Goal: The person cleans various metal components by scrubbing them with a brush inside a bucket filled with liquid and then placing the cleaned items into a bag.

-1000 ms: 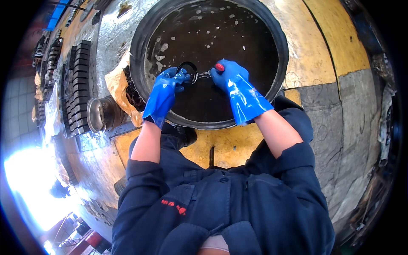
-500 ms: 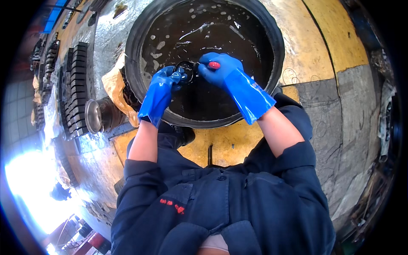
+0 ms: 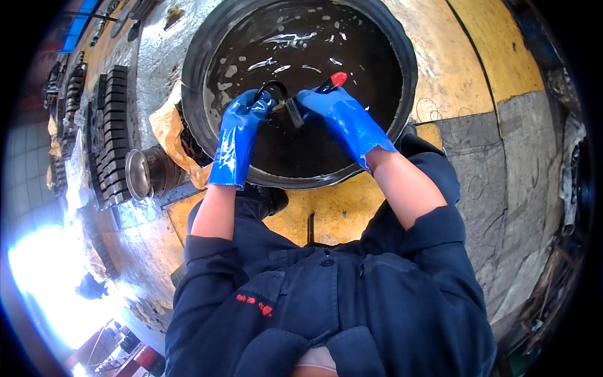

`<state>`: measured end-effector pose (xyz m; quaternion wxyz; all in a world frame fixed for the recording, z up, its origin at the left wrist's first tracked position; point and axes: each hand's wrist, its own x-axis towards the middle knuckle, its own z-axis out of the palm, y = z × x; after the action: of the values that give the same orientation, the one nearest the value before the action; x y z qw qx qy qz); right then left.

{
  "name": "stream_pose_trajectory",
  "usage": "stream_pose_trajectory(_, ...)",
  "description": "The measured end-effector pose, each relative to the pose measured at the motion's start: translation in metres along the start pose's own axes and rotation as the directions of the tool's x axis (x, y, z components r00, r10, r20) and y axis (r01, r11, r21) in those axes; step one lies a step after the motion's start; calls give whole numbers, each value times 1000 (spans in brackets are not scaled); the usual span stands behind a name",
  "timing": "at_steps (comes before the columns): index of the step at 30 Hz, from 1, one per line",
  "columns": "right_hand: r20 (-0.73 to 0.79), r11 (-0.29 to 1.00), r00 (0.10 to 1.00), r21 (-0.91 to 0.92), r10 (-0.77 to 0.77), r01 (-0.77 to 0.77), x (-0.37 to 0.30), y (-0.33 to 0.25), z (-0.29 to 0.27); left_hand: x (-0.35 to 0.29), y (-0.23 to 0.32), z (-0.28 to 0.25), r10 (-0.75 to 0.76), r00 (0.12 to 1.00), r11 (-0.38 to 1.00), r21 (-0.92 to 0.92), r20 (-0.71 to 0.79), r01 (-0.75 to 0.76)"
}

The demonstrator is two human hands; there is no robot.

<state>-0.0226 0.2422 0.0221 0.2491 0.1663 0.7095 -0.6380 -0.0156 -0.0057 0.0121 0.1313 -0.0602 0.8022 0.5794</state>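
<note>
Over a wide black tub (image 3: 193,94) of dark liquid, both my hands wear long blue rubber gloves. My left hand (image 3: 244,113) is closed on a dark, wet ring-shaped part (image 3: 276,85) and holds it up at a tilt. In my right hand (image 3: 336,108) is a tool with a red-ended black handle (image 3: 339,79). Its flat, dark head (image 3: 294,114) points toward the ring, close beside it; whether the two touch, I cannot tell. It may be a brush or a scraper. The gloves hide most of its middle.
Left of the tub lie a crumpled tan sheet (image 3: 166,129) and a metal cylinder (image 3: 139,174). Farther left stands a row of black ribbed parts (image 3: 116,135). Worn yellow and grey floor sheets (image 3: 471,163) lie to the right. My knees flank the tub's near side.
My right hand has turned, so the tool's red end now points up and away and its flat head shows. My left hand has tilted the ring. Ripples on the liquid have shifted.
</note>
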Motion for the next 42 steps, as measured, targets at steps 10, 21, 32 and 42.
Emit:
stream_pose_trajectory(10,176,959,957,-127,-231,255,30,31,-4,1,20,9,-62,991,774,-621,116,121)
stream_pose_trajectory(21,211,203,969,-950,-132,235,12,-8,11,34,-18,19,598,669,416,544,440,-729)
stream_pose_trajectory(32,-205,598,960,-800,-192,-51,7,-10,-15,-3,12,6,-217,962,946,-206,169,249)
stream_pose_trajectory(42,33,453,585,-598,-810,661,11,15,5,-5,12,18,-128,981,953,-257,148,163)
